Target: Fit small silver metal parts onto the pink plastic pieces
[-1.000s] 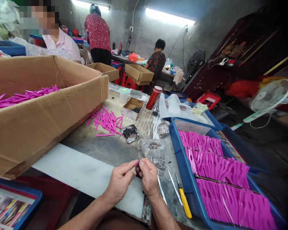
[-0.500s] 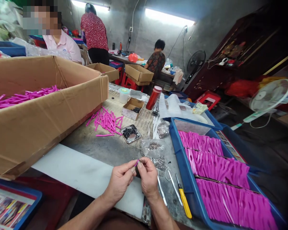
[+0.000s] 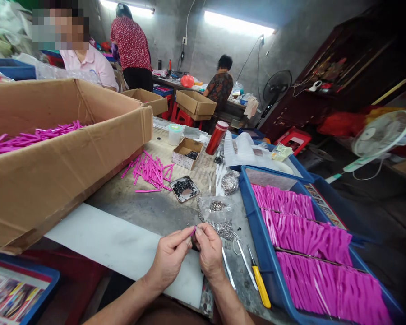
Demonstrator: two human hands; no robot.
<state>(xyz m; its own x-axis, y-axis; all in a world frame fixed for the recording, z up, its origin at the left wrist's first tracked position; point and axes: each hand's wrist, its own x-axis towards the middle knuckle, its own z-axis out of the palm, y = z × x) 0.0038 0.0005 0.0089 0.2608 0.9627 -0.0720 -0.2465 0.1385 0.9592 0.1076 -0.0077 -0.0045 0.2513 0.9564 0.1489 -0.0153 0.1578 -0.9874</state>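
Note:
My left hand [image 3: 168,256] pinches a small purple piece [image 3: 193,232] between thumb and fingertips. Thumb and fingers of my right hand [image 3: 209,253] close on the same piece from the other side; most of it is hidden. Something dark shows in the gap below the fingertips, but I cannot make out what it is. Both hands are above the near edge of the table, over the right end of a white board [image 3: 122,246]. Just beyond them lie small metal parts in a clear plastic bag [image 3: 217,208].
Magenta strips [image 3: 150,170] lie loose near a cardboard box [image 3: 61,180]. A dish of black bits [image 3: 176,197] and a red flask [image 3: 217,138] stand farther back. Right of me are a yellow-handled screwdriver [image 3: 261,286] and a blue crate [image 3: 267,266] of magenta pieces. Several people work behind.
My hands stay together in nearly the same spot, with the fingertips shifted slightly and less of the purple piece showing. The person in the red patterned top has leaned a little left.

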